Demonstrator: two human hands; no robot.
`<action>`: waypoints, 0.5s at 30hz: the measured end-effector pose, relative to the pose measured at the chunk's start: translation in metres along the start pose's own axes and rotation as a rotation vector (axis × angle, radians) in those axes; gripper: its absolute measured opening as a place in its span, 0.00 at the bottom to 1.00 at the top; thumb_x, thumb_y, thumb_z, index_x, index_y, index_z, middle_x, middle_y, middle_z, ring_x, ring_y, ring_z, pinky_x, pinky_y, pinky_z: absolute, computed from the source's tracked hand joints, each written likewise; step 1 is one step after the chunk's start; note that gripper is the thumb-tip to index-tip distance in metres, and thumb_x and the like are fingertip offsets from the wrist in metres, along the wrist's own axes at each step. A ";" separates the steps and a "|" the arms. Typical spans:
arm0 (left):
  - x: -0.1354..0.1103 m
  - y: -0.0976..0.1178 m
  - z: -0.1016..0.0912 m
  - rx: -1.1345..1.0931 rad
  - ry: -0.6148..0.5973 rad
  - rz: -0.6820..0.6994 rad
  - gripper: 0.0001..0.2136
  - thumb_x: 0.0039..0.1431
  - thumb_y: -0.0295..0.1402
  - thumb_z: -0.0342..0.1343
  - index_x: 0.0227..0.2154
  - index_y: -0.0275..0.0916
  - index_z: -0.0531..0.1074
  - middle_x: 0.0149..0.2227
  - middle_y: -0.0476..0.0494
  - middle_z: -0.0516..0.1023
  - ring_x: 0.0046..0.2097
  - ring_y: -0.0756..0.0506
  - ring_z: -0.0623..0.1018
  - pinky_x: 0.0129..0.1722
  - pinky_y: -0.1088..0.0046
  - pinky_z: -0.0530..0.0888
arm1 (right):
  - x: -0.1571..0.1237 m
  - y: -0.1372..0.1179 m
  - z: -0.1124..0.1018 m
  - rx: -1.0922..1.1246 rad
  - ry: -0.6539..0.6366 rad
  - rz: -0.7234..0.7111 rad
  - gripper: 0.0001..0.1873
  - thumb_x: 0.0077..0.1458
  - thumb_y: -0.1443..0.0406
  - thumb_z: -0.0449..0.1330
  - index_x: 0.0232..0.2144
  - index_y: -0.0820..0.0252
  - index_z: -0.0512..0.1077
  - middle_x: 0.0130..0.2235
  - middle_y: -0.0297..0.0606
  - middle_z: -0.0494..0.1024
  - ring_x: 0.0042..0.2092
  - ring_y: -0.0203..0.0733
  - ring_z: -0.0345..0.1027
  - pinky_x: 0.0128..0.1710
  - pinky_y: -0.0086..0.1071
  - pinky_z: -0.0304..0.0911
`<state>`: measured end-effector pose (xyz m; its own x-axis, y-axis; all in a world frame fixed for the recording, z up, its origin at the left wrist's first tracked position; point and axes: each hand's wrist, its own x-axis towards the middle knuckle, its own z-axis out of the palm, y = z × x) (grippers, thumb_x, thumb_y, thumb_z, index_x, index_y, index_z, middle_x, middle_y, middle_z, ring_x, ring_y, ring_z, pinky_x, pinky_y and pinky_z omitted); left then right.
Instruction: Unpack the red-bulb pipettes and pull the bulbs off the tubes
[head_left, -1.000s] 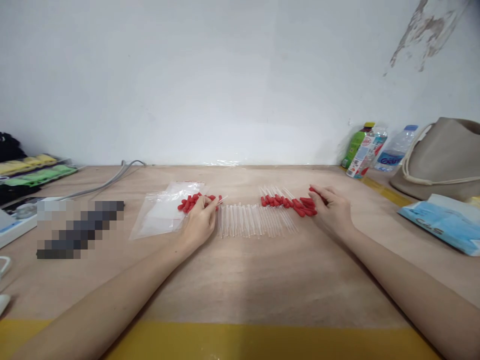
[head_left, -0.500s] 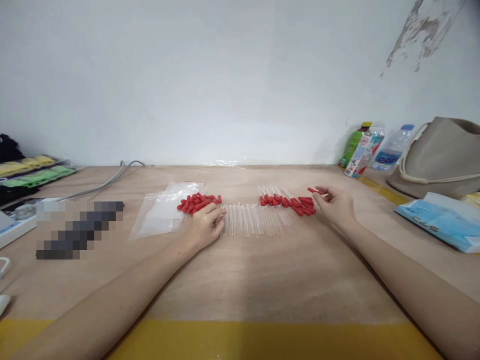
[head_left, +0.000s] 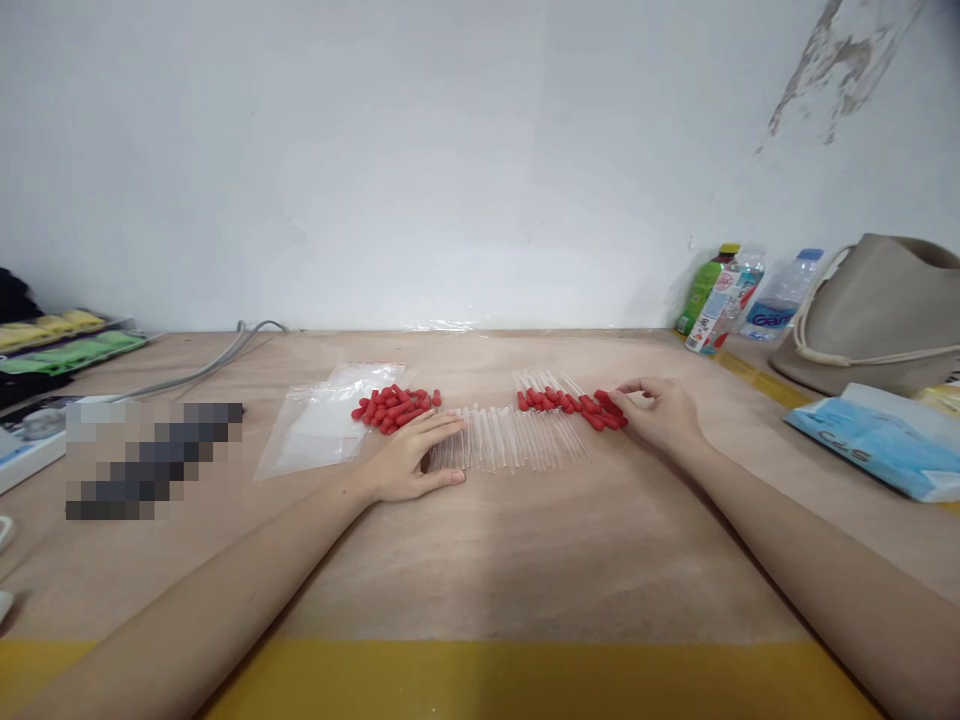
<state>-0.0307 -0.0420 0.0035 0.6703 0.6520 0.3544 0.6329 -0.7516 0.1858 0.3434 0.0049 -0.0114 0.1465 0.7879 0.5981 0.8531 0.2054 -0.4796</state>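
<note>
My left hand (head_left: pixel 416 455) lies with fingers and thumb spread over the left end of a row of clear thin glass dropper tubes (head_left: pixel 510 438). Just beyond it is a heap of red rubber bulbs (head_left: pixel 390 408). On the right, a second row of tubes has red bulbs on the near ends (head_left: pixel 559 400). My right hand (head_left: pixel 660 410) is at the right end of that row, thumb and fingers closed on a red rubber bulb (head_left: pixel 607 400). Whether a tube is fitted in this bulb, I cannot tell.
Clear plastic bags (head_left: pixel 307 430) lie left of the heap. Further left are a blurred dark object (head_left: pixel 157 460) and a grey cable (head_left: pixel 195 370). Bottles (head_left: pixel 784 300), a taupe bag (head_left: pixel 870 320) and a blue tissue pack (head_left: pixel 877 440) stand or lie on the right.
My left hand has opened, its fingers now stretched over the tubes. My right hand has moved slightly left and down, bringing the red bulb to the end of the row.
</note>
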 end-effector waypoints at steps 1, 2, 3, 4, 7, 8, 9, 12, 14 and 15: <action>0.000 -0.002 0.000 -0.012 -0.011 -0.002 0.28 0.54 0.45 0.52 0.55 0.40 0.58 0.57 0.39 0.62 0.58 0.41 0.61 0.57 0.58 0.60 | 0.000 0.000 0.000 0.004 0.019 -0.010 0.12 0.45 0.56 0.57 0.26 0.57 0.75 0.29 0.37 0.76 0.33 0.44 0.65 0.33 0.35 0.57; 0.000 -0.003 -0.001 -0.021 -0.017 0.000 0.27 0.54 0.44 0.52 0.55 0.40 0.58 0.56 0.40 0.63 0.58 0.42 0.62 0.56 0.59 0.61 | 0.000 -0.001 0.000 0.014 0.035 -0.019 0.12 0.45 0.56 0.56 0.26 0.57 0.74 0.29 0.37 0.76 0.32 0.43 0.65 0.32 0.35 0.57; 0.000 -0.004 -0.001 -0.026 -0.019 0.006 0.27 0.54 0.44 0.52 0.55 0.40 0.58 0.56 0.40 0.63 0.58 0.42 0.62 0.56 0.59 0.62 | 0.000 -0.001 0.000 0.025 0.050 -0.027 0.12 0.46 0.57 0.56 0.26 0.57 0.74 0.29 0.37 0.76 0.32 0.43 0.65 0.32 0.34 0.57; 0.001 -0.004 -0.002 -0.026 -0.016 0.015 0.27 0.54 0.44 0.53 0.55 0.40 0.59 0.56 0.40 0.63 0.58 0.42 0.62 0.56 0.58 0.61 | 0.000 -0.001 0.000 0.030 0.064 -0.037 0.11 0.46 0.58 0.56 0.26 0.58 0.74 0.29 0.37 0.76 0.32 0.42 0.65 0.32 0.34 0.56; 0.002 -0.003 -0.003 -0.001 0.013 0.045 0.27 0.53 0.44 0.53 0.55 0.39 0.59 0.56 0.40 0.63 0.58 0.41 0.61 0.59 0.54 0.56 | -0.001 -0.005 0.002 0.001 0.086 -0.111 0.11 0.47 0.58 0.56 0.26 0.58 0.74 0.28 0.37 0.76 0.33 0.42 0.64 0.34 0.35 0.55; 0.002 -0.002 -0.003 0.010 0.025 0.054 0.27 0.54 0.44 0.53 0.54 0.39 0.59 0.56 0.39 0.63 0.59 0.41 0.60 0.59 0.54 0.54 | -0.002 -0.007 0.003 -0.018 0.073 -0.149 0.12 0.48 0.57 0.56 0.25 0.57 0.74 0.29 0.37 0.75 0.34 0.42 0.64 0.35 0.35 0.54; 0.002 -0.002 -0.003 0.021 0.038 0.064 0.26 0.54 0.43 0.53 0.54 0.39 0.60 0.56 0.40 0.63 0.59 0.41 0.60 0.59 0.53 0.53 | -0.003 -0.010 0.004 -0.041 0.054 -0.187 0.12 0.48 0.56 0.56 0.25 0.57 0.74 0.30 0.37 0.75 0.35 0.43 0.63 0.36 0.36 0.52; 0.002 -0.001 -0.001 0.054 0.080 0.080 0.23 0.55 0.42 0.52 0.53 0.39 0.62 0.56 0.40 0.64 0.59 0.42 0.60 0.60 0.53 0.53 | -0.007 -0.019 0.008 -0.120 -0.017 -0.273 0.13 0.48 0.54 0.57 0.24 0.55 0.74 0.34 0.37 0.75 0.39 0.45 0.62 0.38 0.38 0.48; 0.002 -0.002 0.001 0.076 0.103 0.079 0.22 0.56 0.41 0.51 0.52 0.39 0.63 0.55 0.41 0.65 0.58 0.42 0.61 0.60 0.53 0.53 | -0.010 -0.025 0.010 -0.172 -0.043 -0.291 0.12 0.47 0.55 0.57 0.25 0.55 0.74 0.36 0.37 0.74 0.40 0.45 0.61 0.38 0.38 0.46; 0.002 -0.002 0.001 0.085 0.108 0.078 0.21 0.56 0.41 0.51 0.51 0.39 0.63 0.55 0.41 0.65 0.58 0.42 0.61 0.60 0.54 0.53 | -0.011 -0.027 0.011 -0.192 -0.049 -0.289 0.12 0.47 0.55 0.57 0.25 0.55 0.74 0.36 0.37 0.74 0.40 0.45 0.61 0.38 0.38 0.45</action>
<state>-0.0300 -0.0387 0.0028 0.6761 0.5742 0.4617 0.6144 -0.7853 0.0769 0.3136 -0.0025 -0.0122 -0.1352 0.7409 0.6578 0.9353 0.3146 -0.1622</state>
